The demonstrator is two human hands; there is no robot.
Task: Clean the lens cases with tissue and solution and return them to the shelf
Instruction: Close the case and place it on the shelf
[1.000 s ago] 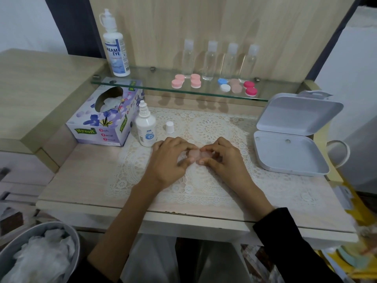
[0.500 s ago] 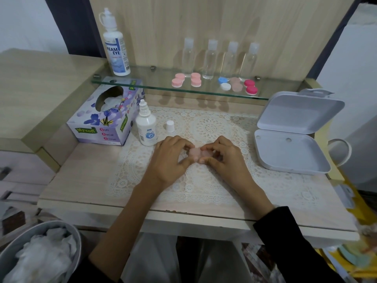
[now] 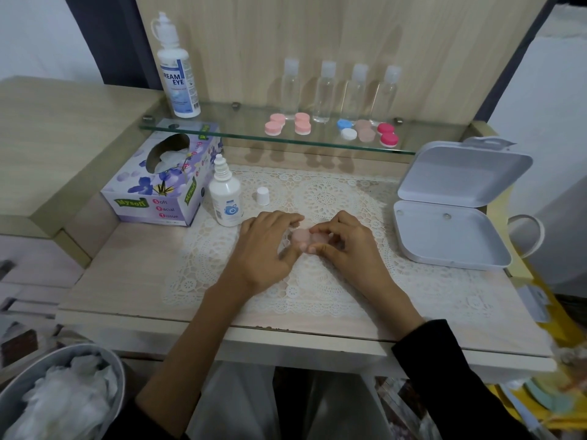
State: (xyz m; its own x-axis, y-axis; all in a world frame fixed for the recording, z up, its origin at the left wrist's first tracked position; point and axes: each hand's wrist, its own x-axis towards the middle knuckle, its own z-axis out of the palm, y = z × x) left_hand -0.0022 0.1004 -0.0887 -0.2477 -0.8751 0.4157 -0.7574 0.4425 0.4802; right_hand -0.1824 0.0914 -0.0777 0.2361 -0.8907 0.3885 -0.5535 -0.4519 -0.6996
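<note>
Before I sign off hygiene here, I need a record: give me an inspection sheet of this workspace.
Surface: desk with lace mat.
Job's things: pink lens case mid-mat; five cases on glass shelf; solution bottle uncapped, cap beside; tissue box left.
Clutter: open white box right; four clear bottles, large bottle on shelf.
Grips: left hand, right hand both pinch pink lens case.
Cables: nothing seen.
Surroundings: bin of crumpled tissues, lower left.
</note>
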